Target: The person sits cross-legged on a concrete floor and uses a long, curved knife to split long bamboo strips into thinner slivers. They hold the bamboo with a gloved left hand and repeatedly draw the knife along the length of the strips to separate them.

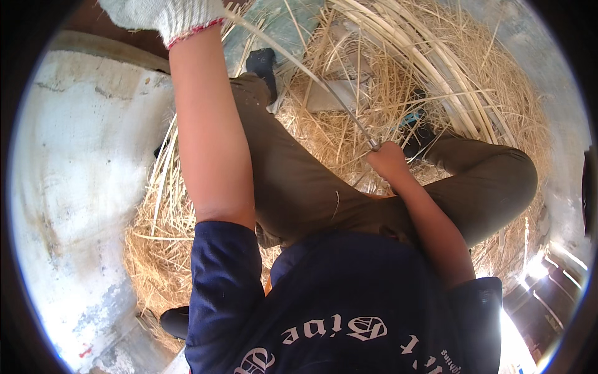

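My left hand wears a white knitted glove with a red cuff edge and is stretched forward to the top left. Its fingers are cut off by the picture's edge, so their grip is hidden. A pale bamboo strip slants down from beside the glove. My bare right hand is closed in front of my lap around the handle of a long thin knife. A metal collar shows just past the fist. The grey blade points up and left, in line with the strip; where the two meet is hard to make out.
Long split bamboo strips lie in a curved bundle at the upper right. Fine shavings cover the floor around my bent legs. A pale stained wall rises on the left, and a grey wall on the right.
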A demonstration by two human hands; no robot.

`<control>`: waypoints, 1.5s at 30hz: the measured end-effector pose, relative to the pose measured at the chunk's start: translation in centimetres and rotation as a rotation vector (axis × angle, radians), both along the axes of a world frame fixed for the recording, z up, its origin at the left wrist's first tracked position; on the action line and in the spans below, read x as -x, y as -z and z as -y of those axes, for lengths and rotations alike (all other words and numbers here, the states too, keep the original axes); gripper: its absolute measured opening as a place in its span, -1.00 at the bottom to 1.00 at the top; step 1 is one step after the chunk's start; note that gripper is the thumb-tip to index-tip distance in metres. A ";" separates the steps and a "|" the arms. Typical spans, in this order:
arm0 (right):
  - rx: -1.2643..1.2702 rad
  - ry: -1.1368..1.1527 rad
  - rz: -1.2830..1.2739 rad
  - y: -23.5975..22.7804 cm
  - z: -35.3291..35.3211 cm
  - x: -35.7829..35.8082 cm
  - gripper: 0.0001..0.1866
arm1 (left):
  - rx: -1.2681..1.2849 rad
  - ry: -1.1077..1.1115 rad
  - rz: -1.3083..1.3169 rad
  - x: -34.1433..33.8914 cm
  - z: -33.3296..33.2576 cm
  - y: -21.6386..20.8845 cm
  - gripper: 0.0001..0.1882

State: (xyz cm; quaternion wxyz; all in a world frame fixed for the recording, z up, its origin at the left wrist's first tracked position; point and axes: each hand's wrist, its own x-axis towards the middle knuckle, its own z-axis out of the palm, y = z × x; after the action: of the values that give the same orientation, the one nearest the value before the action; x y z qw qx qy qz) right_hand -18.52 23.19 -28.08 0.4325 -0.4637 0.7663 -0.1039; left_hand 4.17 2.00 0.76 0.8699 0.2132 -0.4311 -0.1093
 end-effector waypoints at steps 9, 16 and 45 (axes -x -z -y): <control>-0.101 0.069 0.164 -1.8 0.2 -1.1 -0.67 | 0.010 -0.068 -0.061 -1.1 2.3 0.3 -0.80; 0.081 0.039 0.149 -2.4 0.4 -2.0 -0.69 | -0.119 -0.149 -0.098 0.6 0.9 -0.7 -0.78; -0.048 -0.011 0.027 0.0 0.4 -0.3 -0.72 | -0.116 0.037 -0.076 0.2 2.2 -0.4 -0.59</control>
State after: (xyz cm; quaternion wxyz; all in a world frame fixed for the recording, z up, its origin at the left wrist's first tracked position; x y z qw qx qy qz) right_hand -18.18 22.77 -28.12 0.4544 -0.4558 0.7602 -0.0894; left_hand 4.02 -0.23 1.16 0.8697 0.2512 -0.3944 -0.1581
